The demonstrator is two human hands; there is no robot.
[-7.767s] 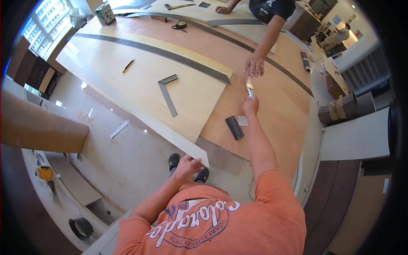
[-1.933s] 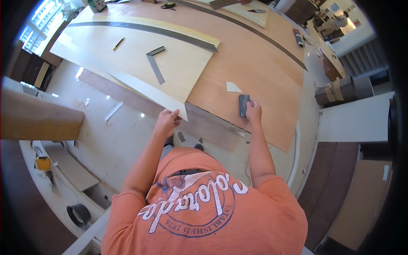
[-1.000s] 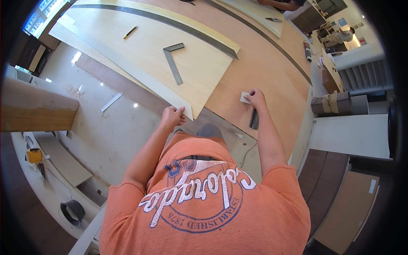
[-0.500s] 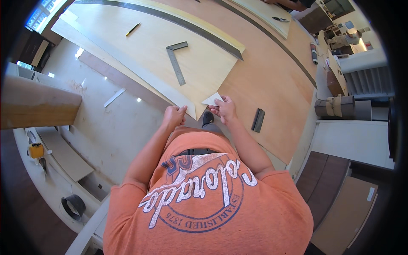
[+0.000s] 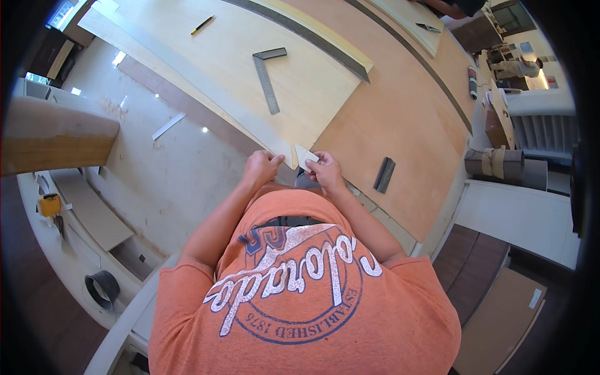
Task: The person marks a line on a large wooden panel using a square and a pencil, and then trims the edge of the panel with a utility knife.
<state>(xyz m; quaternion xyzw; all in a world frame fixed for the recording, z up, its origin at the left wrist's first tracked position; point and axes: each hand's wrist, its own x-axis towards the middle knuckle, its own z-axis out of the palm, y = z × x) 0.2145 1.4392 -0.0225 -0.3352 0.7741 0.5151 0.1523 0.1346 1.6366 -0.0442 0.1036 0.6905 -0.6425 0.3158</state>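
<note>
My right hand (image 5: 325,170) is closed on a small white triangular offcut (image 5: 305,155), pinched between thumb and fingers. The offcut is close to the mitred end of a pale flat strip (image 5: 253,133) that runs along the left edge of a light wooden board (image 5: 319,94). With fingers closed, my left hand (image 5: 264,167) grips the near end of that strip; its fingertips partly hide the edge. Farther up the board lie a metal try square (image 5: 265,87) and a slim yellow-and-black tool (image 5: 202,25), too small to name surely.
A dark strip (image 5: 312,40) edges the board's far side. Dark short pieces (image 5: 384,175) lie on the brown sheet (image 5: 419,131) at right. A co-worker's arm (image 5: 447,6) shows at top right. A wooden beam (image 5: 59,140) juts in at left; a white strip (image 5: 169,125) lies on the floor.
My right hand has come slightly lower and left. The offcut has turned and now sits nearer the strip's end. My left hand keeps its hold; the view has shifted a little.
</note>
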